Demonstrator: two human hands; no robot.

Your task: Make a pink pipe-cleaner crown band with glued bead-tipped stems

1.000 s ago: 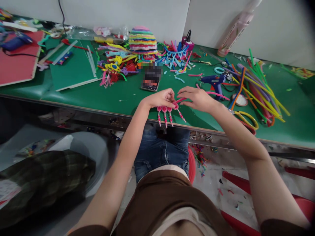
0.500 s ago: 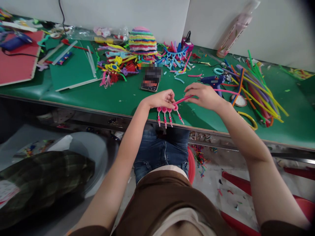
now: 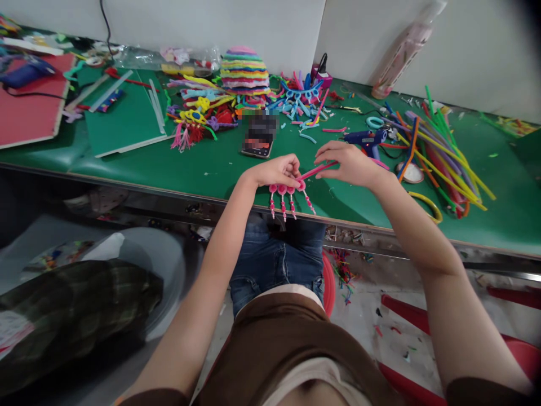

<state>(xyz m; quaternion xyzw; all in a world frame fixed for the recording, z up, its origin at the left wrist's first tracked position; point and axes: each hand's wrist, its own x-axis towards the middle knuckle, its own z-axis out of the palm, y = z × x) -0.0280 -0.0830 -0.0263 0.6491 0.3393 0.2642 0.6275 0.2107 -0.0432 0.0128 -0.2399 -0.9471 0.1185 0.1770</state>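
Near worktop's [image 3: 203, 180] front edge, around mid-length: L hand [image 3: 281, 170] pinched on top of pink beaded piece [image 3: 282, 188], thumb & fingers together on it. Piece = row of fuzzy pink loops w/ four bead strands hanging toward front edge. Pink stem [image 3: 315, 171] runs from piece up to R hand [image 3: 346, 163], which is apart from L, fingers closed round stem; tail end pokes out past wrist. Fingertips partly hidden, so grip firmness hard to tell.

Just beyond L hand, toward back edge: phone [image 3: 258, 134], screen pixelated. Past R hand: blue glue gun [image 3: 369, 141], then tape roll [image 3: 411, 172], & yellow handle [image 3: 430, 204] near front edge, partly behind R forearm. Right end of worktop: loose bundle of multicolor stems [image 3: 456, 155].

Along back edge, L to R: striped fuzzy dome [image 3: 244, 70] on a heap of colored bits, blue looped piece [image 3: 302, 93], purple box [image 3: 324, 78] w/ black plug, pink bottle [image 3: 399, 62] by wall. Far left end: red board [image 3: 34, 104] w/ dark blue tool [image 3: 27, 72] on it.
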